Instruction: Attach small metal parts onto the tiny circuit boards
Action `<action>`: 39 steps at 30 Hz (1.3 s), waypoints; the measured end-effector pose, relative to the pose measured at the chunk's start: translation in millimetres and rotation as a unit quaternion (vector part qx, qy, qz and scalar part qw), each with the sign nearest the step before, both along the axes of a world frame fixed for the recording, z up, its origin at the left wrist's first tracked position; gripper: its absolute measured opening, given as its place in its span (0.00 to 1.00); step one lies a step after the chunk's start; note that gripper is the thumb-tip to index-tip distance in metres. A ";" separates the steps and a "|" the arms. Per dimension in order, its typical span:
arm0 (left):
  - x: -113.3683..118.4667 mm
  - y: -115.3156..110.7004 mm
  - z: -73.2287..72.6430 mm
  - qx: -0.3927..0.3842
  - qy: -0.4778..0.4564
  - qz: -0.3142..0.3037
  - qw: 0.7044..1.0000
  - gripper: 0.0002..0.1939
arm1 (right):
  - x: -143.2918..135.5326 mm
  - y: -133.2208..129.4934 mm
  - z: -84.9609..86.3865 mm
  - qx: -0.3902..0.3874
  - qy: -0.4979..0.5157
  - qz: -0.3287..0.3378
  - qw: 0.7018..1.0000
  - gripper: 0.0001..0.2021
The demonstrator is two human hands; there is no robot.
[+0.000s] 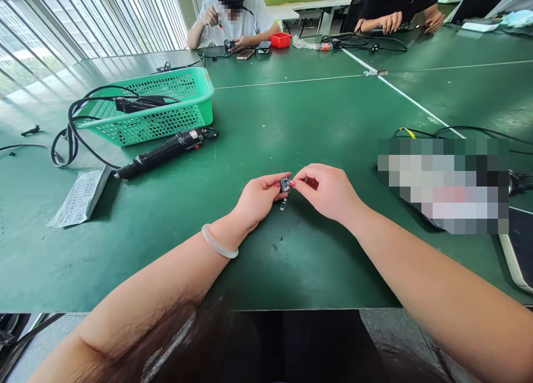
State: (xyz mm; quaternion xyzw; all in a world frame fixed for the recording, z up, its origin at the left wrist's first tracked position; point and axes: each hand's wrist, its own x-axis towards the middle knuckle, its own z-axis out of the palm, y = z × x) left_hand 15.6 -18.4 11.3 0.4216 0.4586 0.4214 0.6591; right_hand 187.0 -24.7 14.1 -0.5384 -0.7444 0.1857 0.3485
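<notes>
A small dark electronic module [285, 185] sits between my two hands, just above the green table [250, 272]. From its lower side hangs a short, pale flat strip [283, 204], which looks like a flex cable. My left hand [259, 197] is closed, gripping the module between thumb and fingers. On its wrist is a whitish bangle [219, 243]. My right hand [328, 189] is pinched, thumb and forefinger meeting at the module's right edge. Whether those fingertips hold some tiny part or only the module's edge is hidden.
Left of my hands lies a black electric screwdriver [166, 151], before a green basket [166, 102] with cables. A wrinkled white packet [82, 197] lies nearer. At right are a blurred-out item [445, 186] and a device's edge [518, 250]. Two people sit across, near a red tray [280, 40].
</notes>
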 end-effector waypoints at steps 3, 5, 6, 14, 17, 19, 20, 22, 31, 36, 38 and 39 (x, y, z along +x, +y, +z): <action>-0.9 -0.3 -1.7 0.014 0.000 -0.010 1.000 0.15 | 0.3 0.2 -0.2 0.001 0.003 -0.009 1.000 0.10; -1.6 -0.7 -2.5 0.032 0.009 -0.025 0.999 0.17 | 0.5 0.1 -0.5 0.002 0.005 -0.013 1.000 0.10; -1.9 -1.1 -2.7 0.043 0.018 -0.033 0.998 0.19 | 0.5 -0.1 -0.6 0.002 0.006 -0.013 1.000 0.10; -3.8 -3.0 -0.7 0.128 0.129 -0.038 0.983 0.21 | -1.9 -1.4 0.6 0.000 0.023 -0.020 1.000 0.11; -4.4 -3.6 0.7 0.147 0.169 -0.039 0.974 0.20 | -2.1 -1.4 0.6 -0.002 0.028 -0.022 0.999 0.11; -4.4 -3.7 1.6 0.152 0.187 -0.039 0.970 0.20 | -1.8 -1.1 0.0 -0.008 0.039 -0.020 0.999 0.11; -4.4 -3.6 1.8 0.154 0.191 -0.037 0.969 0.20 | -1.6 -1.0 -0.6 -0.013 0.046 -0.018 0.999 0.10; -4.4 -3.4 1.9 0.153 0.188 -0.030 0.970 0.21 | -1.3 -0.7 -1.8 -0.024 0.061 -0.012 0.998 0.07; -4.1 -3.8 -0.1 0.154 0.157 -0.029 0.975 0.22 | -1.1 0.0 -1.8 -0.013 0.064 -0.009 0.998 0.06; -3.4 -5.1 1.5 0.164 0.190 -0.036 0.967 0.23 | -0.6 0.1 -1.9 0.000 0.049 -0.009 0.999 0.07; -3.6 -5.5 2.1 0.166 0.197 -0.035 0.965 0.22 | -0.1 -0.3 -1.5 0.006 0.038 -0.009 0.999 0.07; -3.6 -5.6 2.1 0.167 0.198 -0.033 0.965 0.22 | 0.1 -0.6 -1.0 0.008 0.030 -0.008 0.999 0.08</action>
